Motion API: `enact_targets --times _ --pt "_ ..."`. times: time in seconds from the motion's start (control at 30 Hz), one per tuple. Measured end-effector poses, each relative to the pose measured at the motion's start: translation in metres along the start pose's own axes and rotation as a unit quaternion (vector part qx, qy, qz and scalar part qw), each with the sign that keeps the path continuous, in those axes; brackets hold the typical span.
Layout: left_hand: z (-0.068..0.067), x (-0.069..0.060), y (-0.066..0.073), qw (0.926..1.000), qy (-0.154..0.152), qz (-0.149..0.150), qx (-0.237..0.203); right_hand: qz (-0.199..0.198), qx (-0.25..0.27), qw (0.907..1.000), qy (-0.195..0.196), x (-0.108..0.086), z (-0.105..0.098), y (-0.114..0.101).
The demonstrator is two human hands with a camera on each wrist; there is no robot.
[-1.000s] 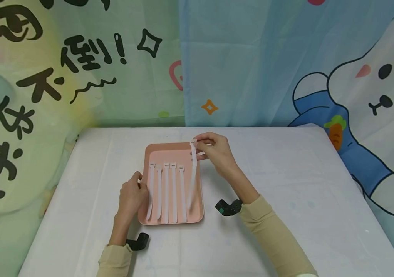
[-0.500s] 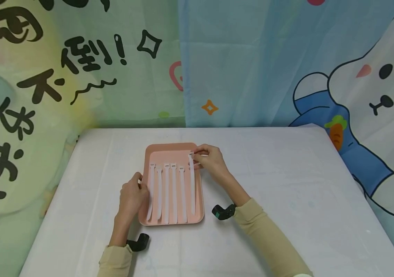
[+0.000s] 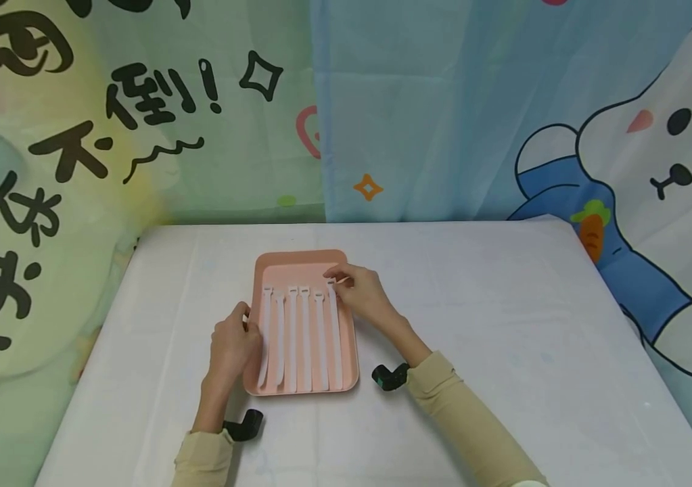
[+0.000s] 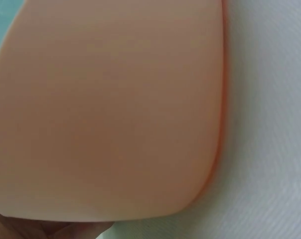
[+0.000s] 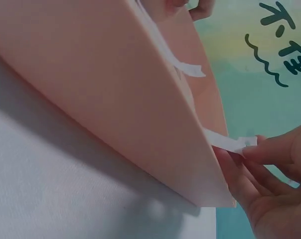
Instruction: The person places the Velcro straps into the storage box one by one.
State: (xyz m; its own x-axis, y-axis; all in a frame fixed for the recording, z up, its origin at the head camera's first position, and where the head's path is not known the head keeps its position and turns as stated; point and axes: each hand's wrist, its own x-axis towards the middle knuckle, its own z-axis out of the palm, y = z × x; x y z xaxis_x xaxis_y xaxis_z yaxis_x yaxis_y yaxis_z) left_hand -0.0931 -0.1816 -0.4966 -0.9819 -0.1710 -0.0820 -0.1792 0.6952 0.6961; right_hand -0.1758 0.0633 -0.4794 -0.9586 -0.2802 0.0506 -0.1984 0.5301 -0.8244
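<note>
A pink tray (image 3: 300, 258) lies on the table in the head view. Several white slotted-head straps (image 3: 293, 338) lie side by side in it, lengthwise. My right hand (image 3: 362, 294) pinches the head end of the rightmost strap (image 3: 336, 338) between thumb and fingers, at the tray's right side. In the right wrist view the strap's end (image 5: 227, 142) sits between the fingertips, above the tray's wall (image 5: 115, 99). My left hand (image 3: 233, 343) grips the tray's left rim. The left wrist view is mostly tray wall (image 4: 115, 109), with part of the hand below it.
The tray stands on a table with a white cloth (image 3: 504, 325). Behind the table hangs a printed curtain (image 3: 412, 122) with lettering and a cartoon animal. Black wrist cameras (image 3: 243, 426) sit at both wrists, close to the cloth.
My right hand has come down and left toward the tray, lowering the strap from a raised, slanted position to lie along the others. The left hand stays on the rim.
</note>
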Motion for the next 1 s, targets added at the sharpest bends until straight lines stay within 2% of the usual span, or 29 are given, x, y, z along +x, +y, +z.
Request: enact_targets --times 0.13,0.27,0.4,0.53,0.63,0.7,0.87,1.0 --pt "0.001 0.000 -0.001 1.0000 0.001 -0.001 0.001 -0.044 -0.037 0.9983 -0.012 0.001 0.003 0.001" --pt "0.001 0.000 -0.002 1.0000 0.001 -0.001 0.004 -0.098 -0.083 0.9913 -0.028 0.002 0.005 0.002" --pt "0.001 0.001 -0.001 1.0000 0.002 -0.001 0.004 -0.150 -0.141 0.9775 -0.043 0.002 0.007 0.003" --pt "0.003 0.001 0.002 0.9999 -0.002 0.005 0.009 -0.190 -0.215 0.9568 -0.046 0.001 0.008 0.006" --pt "0.005 0.002 0.004 0.9999 -0.004 0.004 0.014 -0.211 -0.255 0.9427 -0.042 0.001 0.009 0.011" --pt "0.007 0.003 0.006 0.9999 -0.006 -0.001 0.014 -0.221 -0.268 0.9372 -0.036 0.001 0.008 0.013" --pt "0.009 0.007 0.009 0.9998 -0.011 -0.002 0.014 -0.231 -0.280 0.9317 -0.015 0.001 0.008 0.017" --pt "0.005 0.009 0.014 0.9993 0.014 0.016 0.030 -0.233 -0.282 0.9308 0.007 -0.002 0.003 0.016"
